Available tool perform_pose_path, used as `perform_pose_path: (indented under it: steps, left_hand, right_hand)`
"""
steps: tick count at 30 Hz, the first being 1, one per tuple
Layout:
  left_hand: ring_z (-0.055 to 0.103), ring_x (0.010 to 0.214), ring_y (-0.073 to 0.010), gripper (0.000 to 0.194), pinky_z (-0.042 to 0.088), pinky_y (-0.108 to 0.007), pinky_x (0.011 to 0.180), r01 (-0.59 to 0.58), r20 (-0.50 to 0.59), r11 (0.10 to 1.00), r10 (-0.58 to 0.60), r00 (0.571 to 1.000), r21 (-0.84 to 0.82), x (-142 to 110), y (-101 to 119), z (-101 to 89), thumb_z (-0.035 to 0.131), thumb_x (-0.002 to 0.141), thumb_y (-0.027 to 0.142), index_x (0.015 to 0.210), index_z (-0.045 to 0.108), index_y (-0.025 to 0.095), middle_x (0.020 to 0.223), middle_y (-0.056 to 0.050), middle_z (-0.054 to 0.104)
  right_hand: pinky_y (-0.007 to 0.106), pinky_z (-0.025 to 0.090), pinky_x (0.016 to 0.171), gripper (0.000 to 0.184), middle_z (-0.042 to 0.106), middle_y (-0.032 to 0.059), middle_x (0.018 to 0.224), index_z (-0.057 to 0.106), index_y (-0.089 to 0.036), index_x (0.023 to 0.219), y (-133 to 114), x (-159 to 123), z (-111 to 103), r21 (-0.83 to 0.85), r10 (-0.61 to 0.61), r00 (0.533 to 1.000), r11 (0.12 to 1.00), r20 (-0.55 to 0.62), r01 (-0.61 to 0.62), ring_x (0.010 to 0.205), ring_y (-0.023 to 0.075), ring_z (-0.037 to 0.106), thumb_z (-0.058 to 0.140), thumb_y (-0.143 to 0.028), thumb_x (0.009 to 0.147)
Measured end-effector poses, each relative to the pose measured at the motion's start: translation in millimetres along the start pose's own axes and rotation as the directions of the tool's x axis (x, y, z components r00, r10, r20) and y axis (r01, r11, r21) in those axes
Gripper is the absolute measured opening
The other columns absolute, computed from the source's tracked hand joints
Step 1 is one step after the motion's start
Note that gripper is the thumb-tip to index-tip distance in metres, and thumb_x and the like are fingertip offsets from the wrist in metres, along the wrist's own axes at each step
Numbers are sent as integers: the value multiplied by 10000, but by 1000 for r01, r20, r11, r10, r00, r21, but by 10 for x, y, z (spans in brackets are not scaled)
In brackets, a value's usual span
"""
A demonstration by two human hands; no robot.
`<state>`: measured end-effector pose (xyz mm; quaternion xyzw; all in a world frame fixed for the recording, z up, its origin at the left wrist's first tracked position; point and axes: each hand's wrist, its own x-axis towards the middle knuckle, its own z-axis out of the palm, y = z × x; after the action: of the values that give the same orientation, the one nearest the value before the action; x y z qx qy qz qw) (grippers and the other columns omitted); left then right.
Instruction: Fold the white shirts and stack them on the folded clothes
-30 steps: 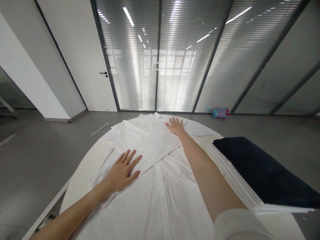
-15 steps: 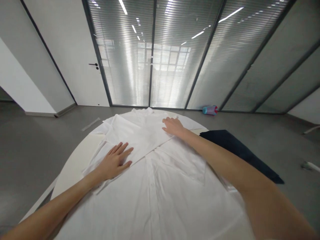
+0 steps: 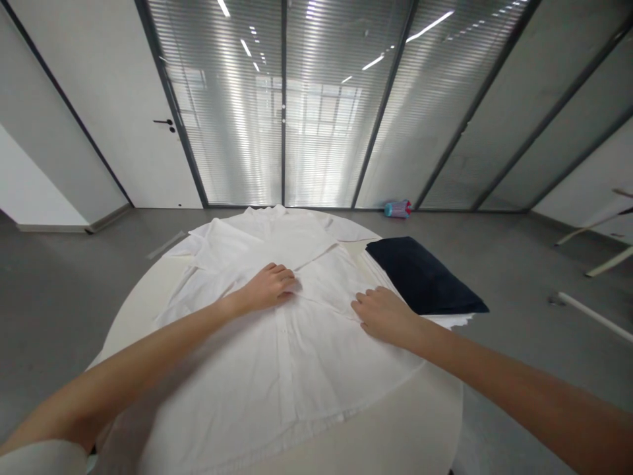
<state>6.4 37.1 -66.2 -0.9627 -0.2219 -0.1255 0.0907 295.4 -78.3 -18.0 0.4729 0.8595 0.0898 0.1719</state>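
Observation:
A white button-front shirt (image 3: 277,369) lies spread over a round white table (image 3: 395,422), its far sleeve folded across the chest. My left hand (image 3: 270,288) rests on the middle of the shirt by the button placket, fingers curled and pinching the fabric. My right hand (image 3: 383,315) lies on the shirt's right side near the table edge, fingers bent and gripping the cloth there.
A dark navy folded cloth (image 3: 420,274) sits on a stack of white fabric at the table's right edge. A blue and pink bottle (image 3: 398,209) lies on the grey floor by the glass partition. White poles (image 3: 588,313) lie on the floor at right.
Both hands left their flat positions on the folded sleeve. The left moved right to the placket and closed; the right pulled back toward me onto the shirt's right side and closed.

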Motion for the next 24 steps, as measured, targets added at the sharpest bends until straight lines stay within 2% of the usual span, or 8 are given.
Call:
perform_pose_path:
  steps: [4, 7, 9, 11, 14, 17, 20, 24]
  left_hand:
    - [632, 847, -192, 237, 438, -345, 846, -50, 1, 998, 50, 999, -28, 25, -39, 22, 457, 1018, 239, 924, 658, 158, 908, -74, 692]
    - [637, 875, -187, 236, 460, -327, 858, -111, -29, 973, 108, 994, -203, -44, -75, -19, 467, 1016, 296, 954, 652, 163, 927, -76, 687]
    - [643, 922, -181, 263, 482, -307, 879, -64, -69, 933, 42, 997, -355, -73, -186, -46, 468, 1014, 359, 983, 652, 173, 979, -82, 687]
    - [646, 986, -186, 331, 495, -309, 925, 80, -124, 897, -148, 981, -435, -78, -412, -46, 426, 1021, 416, 1027, 658, 180, 1056, -96, 683]
    - [622, 1145, -237, 460, 465, -380, 1039, 367, -127, 855, -437, 891, -366, -83, -907, 35, 381, 1005, 509, 1164, 667, 186, 1233, -126, 654]
    - [454, 1381, -323, 565, 335, -498, 1152, 612, 54, 775, -612, 789, -155, -148, -1351, 204, 359, 987, 578, 1367, 598, 235, 1469, -125, 527]
    - [268, 1481, -398, 632, 212, -631, 1161, 706, 205, 708, -689, 695, -13, -257, -1562, 390, 322, 975, 637, 1506, 447, 317, 1600, -83, 364]
    - [178, 1507, -410, 704, 145, -645, 1165, 718, 268, 696, -694, 668, 12, -357, -1612, 543, 291, 948, 704, 1562, 315, 362, 1654, -54, 234]
  right_hand:
    - [337, 433, 761, 194, 708, 103, 884, 705, -151, 903, 51, -60, 147, -4, 4, 999, 1000, -48, -5, 848, 236, 685, 529, -73, 883]
    - [340, 444, 775, 157, 707, 95, 889, 714, -150, 917, 59, -115, 187, -7, -12, 998, 1000, -66, 11, 853, 240, 687, 583, -89, 855]
    - [348, 456, 785, 118, 705, 95, 884, 721, -149, 856, 64, -128, 159, -7, -33, 998, 999, -56, 33, 847, 245, 689, 607, -124, 865]
    - [357, 473, 792, 159, 707, 105, 910, 725, -150, 832, 79, -90, 90, 28, -50, 996, 998, -75, 52, 862, 254, 690, 615, -230, 914]
    - [392, 490, 878, 338, 700, 146, 1119, 720, -147, 1041, 94, 90, -23, 154, -34, 978, 986, -204, 66, 1018, 280, 674, 526, -419, 992]
    - [446, 422, 1060, 551, 546, 201, 1427, 579, -120, 1365, 30, 368, -29, 272, 32, 962, 961, -271, 45, 1312, 321, 528, 391, -512, 1027]
    - [488, 300, 1175, 709, 282, 202, 1606, 367, -105, 1541, -117, 617, 104, 351, 60, 979, 936, -194, 12, 1488, 336, 281, 280, -586, 1026]
    - [546, 175, 1224, 794, 123, 152, 1652, 221, -150, 1600, -284, 738, 322, 429, 50, 987, 903, -155, 22, 1528, 331, 127, 216, -669, 998]
